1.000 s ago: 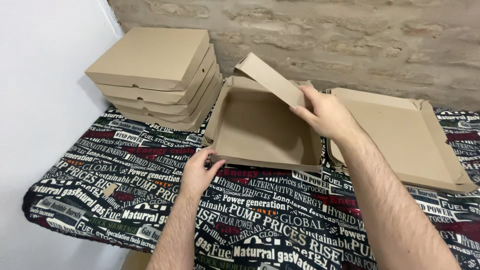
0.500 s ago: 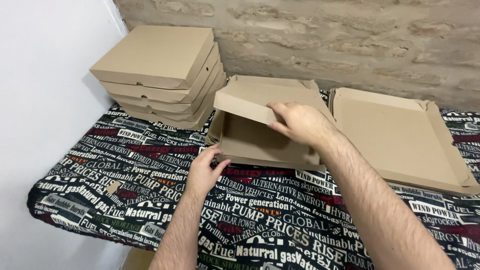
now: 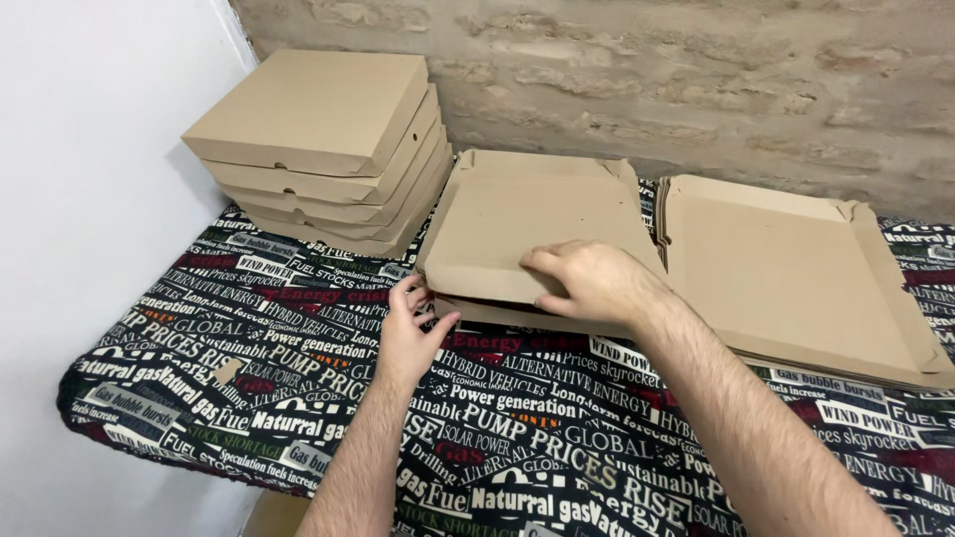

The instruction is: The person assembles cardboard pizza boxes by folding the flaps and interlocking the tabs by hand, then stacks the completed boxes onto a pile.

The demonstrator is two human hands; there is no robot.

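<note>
One view only, head cam. Both my hands on the brown cardboard box (image 3: 527,239), mid-table, btwn the stack of closed boxes (image 3: 323,149) far left and the flat unfolded boxes (image 3: 796,268) on the right. My right hand (image 3: 587,283) lies palm-down on the lid, fingers together, slightly curled, pressing it. My left hand (image 3: 413,323) at the near-left corner, fingers spread, tips touching the front edge. Lid nearly shut, thin gap at front. Newsprint-pattern tablecloth (image 3: 249,368) under everything; brick wall (image 3: 696,80) behind.
</note>
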